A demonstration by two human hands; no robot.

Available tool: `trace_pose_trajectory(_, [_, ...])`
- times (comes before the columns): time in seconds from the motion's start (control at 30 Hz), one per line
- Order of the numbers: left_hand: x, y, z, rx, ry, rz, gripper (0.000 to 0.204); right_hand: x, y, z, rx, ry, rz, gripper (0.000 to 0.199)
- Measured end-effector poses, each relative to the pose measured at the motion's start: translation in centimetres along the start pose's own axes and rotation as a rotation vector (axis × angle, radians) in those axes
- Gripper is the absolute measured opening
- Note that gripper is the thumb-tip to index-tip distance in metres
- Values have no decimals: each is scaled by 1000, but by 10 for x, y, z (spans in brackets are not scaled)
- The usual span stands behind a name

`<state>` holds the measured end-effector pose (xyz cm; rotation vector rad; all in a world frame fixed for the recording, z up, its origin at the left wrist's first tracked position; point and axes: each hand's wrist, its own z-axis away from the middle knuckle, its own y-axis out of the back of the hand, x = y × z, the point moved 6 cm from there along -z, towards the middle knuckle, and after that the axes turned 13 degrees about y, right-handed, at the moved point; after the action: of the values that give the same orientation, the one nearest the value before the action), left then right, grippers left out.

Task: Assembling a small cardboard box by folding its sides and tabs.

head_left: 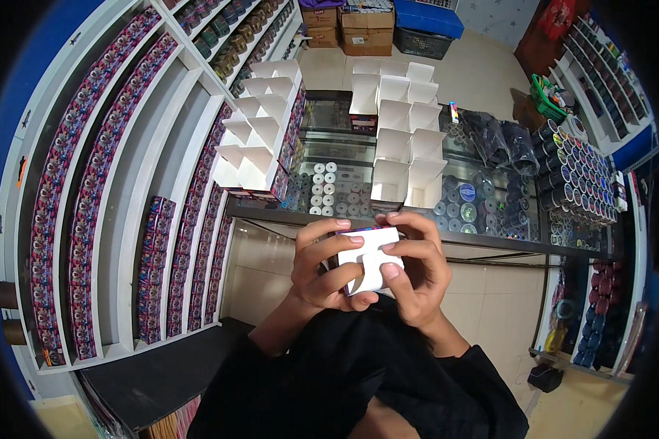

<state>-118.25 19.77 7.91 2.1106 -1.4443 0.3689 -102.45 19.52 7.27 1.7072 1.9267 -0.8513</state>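
Close to my body, both hands hold one small carton box (379, 238) with its white, flap-folded end facing up. A strip of colourful print shows along its far edge. My left hand (325, 265) wraps its left side, fingers lying over the white flaps. From the right, my right hand (422, 265) grips it, the thumb pressing on the white end. Beyond my hands, open-topped white boxes stand in rows on a glass counter (337, 150): a left group (250, 170) with purple printed sides, and a right group (426, 179).
Shelves on the left carry rows of purple printed boxes (154, 271). Stacked round spools (575, 172) and black plastic bags (490, 139) sit on the counter's right. Cardboard boxes (367, 33) and a blue-lidded crate (426, 45) stand at the back. A black surface (176, 373) lies at my lower left.
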Motion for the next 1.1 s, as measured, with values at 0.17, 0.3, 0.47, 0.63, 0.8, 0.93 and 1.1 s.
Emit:
trace_pose_trajectory(0.17, [-5,-3,1,4,12,-5,42,-1,2,-2,-42,43,65,18])
trace_pose_trajectory(0.3, [-8,-3,2,5,25,-9,42,-3,3,-2,-40,81,139,17])
trace_pose_trajectory(0.47, [-10,-1,3,-10,24,-26,43,-7,3,-9,-198,217,348,19])
trace_pose_trajectory(0.63, [-12,-3,2,-11,22,-33,44,-4,5,-11,-249,187,327,22])
trace_pose_trajectory(0.8, [-14,-4,3,-16,35,-10,45,-3,7,-14,-289,187,306,22])
trace_pose_trajectory(0.93, [-18,-4,4,44,34,89,47,-6,5,-19,-378,209,353,22])
trace_pose_trajectory(1.1, [-16,-5,2,-16,33,2,49,-12,3,-21,-400,243,437,22])
